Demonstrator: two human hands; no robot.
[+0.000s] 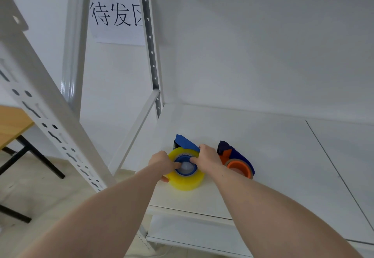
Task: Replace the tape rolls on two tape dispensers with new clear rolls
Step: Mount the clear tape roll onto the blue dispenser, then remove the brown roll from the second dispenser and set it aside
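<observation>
Where the white shelf (263, 156) nears its front edge, we log one yellowish clear tape roll (186, 179) on a blue dispenser (186, 143). Our left hand (162, 163) grips the roll's rim; our right hand (208, 156) pinches its blue hub (182, 159). Just right of the roll: a second dispenser (236, 156), orange core (237, 166).

A white metal shelf (263, 156) is standing against the wall, a paper sign (115, 15) hanging behind it, a wooden table (12, 124) sitting left.

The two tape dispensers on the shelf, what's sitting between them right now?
In the head view, only the right hand lies between the blue dispenser and the orange dispenser; no other object shows there.
</observation>
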